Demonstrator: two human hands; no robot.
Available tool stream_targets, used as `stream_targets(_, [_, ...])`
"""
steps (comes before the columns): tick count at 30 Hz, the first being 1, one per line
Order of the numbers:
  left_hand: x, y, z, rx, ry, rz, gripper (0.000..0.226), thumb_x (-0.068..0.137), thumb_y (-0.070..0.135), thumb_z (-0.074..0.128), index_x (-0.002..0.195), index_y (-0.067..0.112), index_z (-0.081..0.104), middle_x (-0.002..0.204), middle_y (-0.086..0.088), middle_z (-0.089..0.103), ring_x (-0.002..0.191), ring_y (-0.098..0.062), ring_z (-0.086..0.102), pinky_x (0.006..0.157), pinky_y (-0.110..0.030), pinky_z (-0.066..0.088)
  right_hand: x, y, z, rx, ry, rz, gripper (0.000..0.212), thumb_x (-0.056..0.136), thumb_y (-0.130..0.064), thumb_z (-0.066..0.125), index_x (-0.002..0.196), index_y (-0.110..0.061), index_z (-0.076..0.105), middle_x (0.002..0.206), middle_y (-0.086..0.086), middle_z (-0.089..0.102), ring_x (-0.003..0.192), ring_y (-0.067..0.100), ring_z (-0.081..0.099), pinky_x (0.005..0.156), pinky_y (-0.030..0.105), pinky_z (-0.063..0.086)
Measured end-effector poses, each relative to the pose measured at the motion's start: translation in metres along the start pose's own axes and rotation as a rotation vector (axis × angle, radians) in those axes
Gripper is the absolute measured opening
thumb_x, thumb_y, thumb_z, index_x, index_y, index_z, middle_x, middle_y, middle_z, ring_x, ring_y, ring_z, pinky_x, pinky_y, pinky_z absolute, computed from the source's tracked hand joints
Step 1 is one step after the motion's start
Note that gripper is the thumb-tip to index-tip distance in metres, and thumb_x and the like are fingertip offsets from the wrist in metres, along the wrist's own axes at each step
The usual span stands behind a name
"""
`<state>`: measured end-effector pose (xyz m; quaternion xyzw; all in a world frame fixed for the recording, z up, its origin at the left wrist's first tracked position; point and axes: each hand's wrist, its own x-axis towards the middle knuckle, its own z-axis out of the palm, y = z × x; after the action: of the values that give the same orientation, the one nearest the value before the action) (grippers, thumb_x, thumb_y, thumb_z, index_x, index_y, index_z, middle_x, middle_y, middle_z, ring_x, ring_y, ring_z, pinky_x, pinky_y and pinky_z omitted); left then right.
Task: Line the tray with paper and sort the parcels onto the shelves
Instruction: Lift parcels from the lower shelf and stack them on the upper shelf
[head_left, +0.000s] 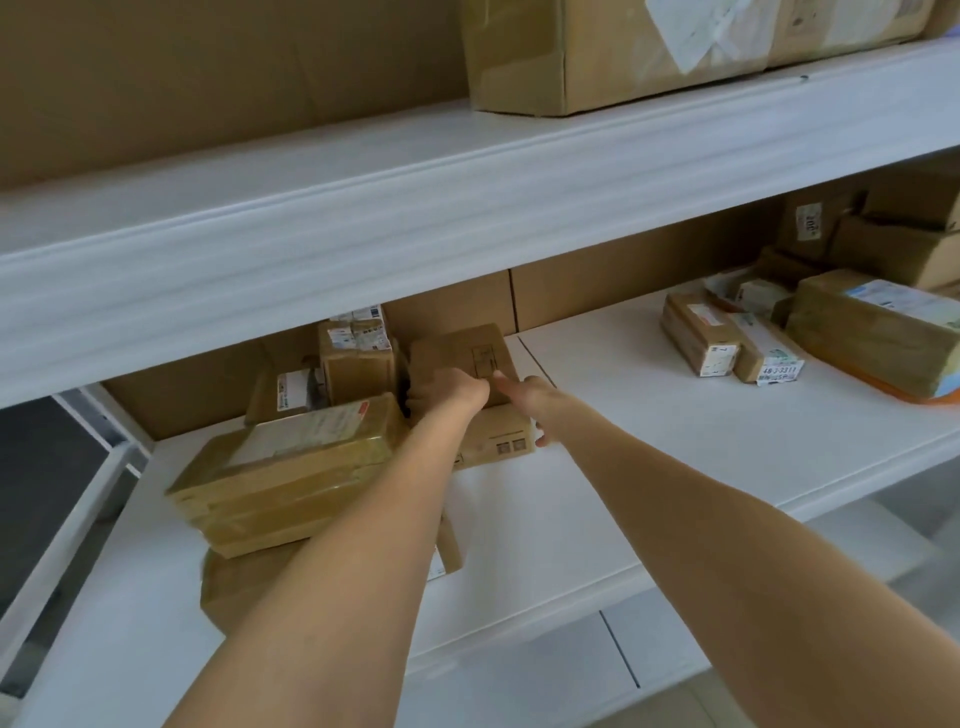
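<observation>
A: Surface?
B: White middle shelf, with cardboard behind it.
A: The parcel being handled?
B: Small box, at the back, standing on a lower box. The left hand is curled round its left edge. The right hand lies against its right side, fingers straight, thumb spread low.
A: Others?
B: Flat parcels are stacked at eight o'clock of the hands. A parcel cluster sits at three o'clock, well apart.

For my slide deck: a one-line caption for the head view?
Left hand grips and right hand steadies a small cardboard box atop another parcel on the white shelf.
</observation>
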<state>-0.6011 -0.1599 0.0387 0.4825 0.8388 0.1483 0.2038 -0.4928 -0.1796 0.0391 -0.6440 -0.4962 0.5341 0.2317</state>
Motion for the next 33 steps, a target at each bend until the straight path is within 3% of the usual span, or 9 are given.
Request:
stream_targets(3, [0.010,-0.004,-0.001,0.050,0.010,-0.041,0.050,0.091,0.040,0.050,0.129,0.008,0.049,0.133,-0.015,0.049,0.125,-0.033,0.043,0.104,-0.042,0.039,0.003,0.004,0.006,0.021,0.008,-0.010,0.062,0.101,-0.048,0.042,0.147,-0.008,0.035,0.144,0.016,0.045,0.131,0.036,0.044,0.102,0.046,0.042])
stream_targets(9, [0.024,-0.006,0.008,-0.032,0.001,-0.064,0.052,0.087,0.038,0.052,0.130,0.009,0.048,0.128,-0.014,0.051,0.115,-0.032,0.049,0.095,-0.041,0.048,0.003,0.013,0.002,0.044,0.042,0.018,0.048,0.104,-0.033,0.043,0.144,-0.007,0.039,0.141,0.015,0.048,0.129,0.031,0.045,0.101,0.039,0.040])
stream_targets(15, [0.034,-0.005,0.010,-0.060,0.021,-0.077,0.054,0.087,0.039,0.053,0.130,0.007,0.047,0.126,-0.015,0.051,0.113,-0.030,0.050,0.091,-0.034,0.047,0.006,0.009,-0.001,0.084,0.045,0.030,0.035,0.103,-0.020,0.041,0.134,-0.004,0.046,0.119,0.012,0.055,0.107,0.027,0.056,0.086,0.034,0.043])
stream_targets(17, [0.035,-0.003,0.008,-0.050,0.021,-0.077,0.054,0.090,0.038,0.052,0.133,0.006,0.044,0.131,-0.016,0.047,0.116,-0.029,0.047,0.084,-0.030,0.041,0.010,0.007,-0.001,0.087,0.045,0.029,0.034,0.103,-0.023,0.042,0.131,-0.005,0.047,0.109,0.009,0.054,0.087,0.021,0.055,0.083,0.035,0.043])
stream_targets(18, [0.035,-0.002,0.008,-0.040,0.017,-0.074,0.053,0.091,0.037,0.051,0.133,0.006,0.044,0.134,-0.015,0.045,0.118,-0.029,0.045,0.081,-0.030,0.038,0.011,0.007,-0.002,0.092,0.053,0.034,0.035,0.103,-0.026,0.043,0.131,-0.006,0.047,0.108,0.009,0.055,0.086,0.021,0.054,0.084,0.036,0.044])
stream_targets(22, [0.033,-0.002,0.007,-0.048,-0.004,-0.037,0.042,0.094,0.035,0.049,0.126,0.008,0.049,0.134,-0.013,0.045,0.122,-0.029,0.043,0.084,-0.029,0.036,0.018,0.012,-0.007,0.074,0.101,0.097,0.052,0.099,-0.050,0.045,0.131,-0.010,0.045,0.120,0.015,0.060,0.116,0.036,0.055,0.095,0.051,0.046])
stream_targets(24, [0.029,-0.003,0.008,-0.069,-0.013,-0.007,0.037,0.093,0.034,0.048,0.117,0.007,0.057,0.127,-0.012,0.054,0.119,-0.031,0.048,0.093,-0.030,0.040,0.017,0.016,-0.012,0.027,0.122,0.120,0.060,0.096,-0.060,0.043,0.129,-0.011,0.047,0.112,0.015,0.060,0.114,0.038,0.057,0.090,0.053,0.046])
stream_targets(26, [0.026,-0.004,0.010,-0.106,-0.056,0.019,0.041,0.092,0.037,0.044,0.115,0.007,0.060,0.121,-0.012,0.058,0.118,-0.034,0.049,0.101,-0.041,0.042,0.013,0.020,-0.019,-0.020,0.124,0.139,0.067,0.092,-0.068,0.041,0.128,-0.012,0.048,0.105,0.014,0.060,0.107,0.037,0.058,0.089,0.054,0.045])
stream_targets(33, [-0.001,0.004,0.031,-0.299,-0.354,0.015,0.063,0.088,0.062,0.038,0.120,0.011,0.053,0.116,-0.014,0.062,0.107,-0.033,0.060,0.097,-0.044,0.048,-0.013,0.050,-0.064,-0.138,0.126,0.253,0.079,0.086,-0.079,0.035,0.123,-0.012,0.052,0.095,0.012,0.064,0.097,0.034,0.063,0.084,0.046,0.056])
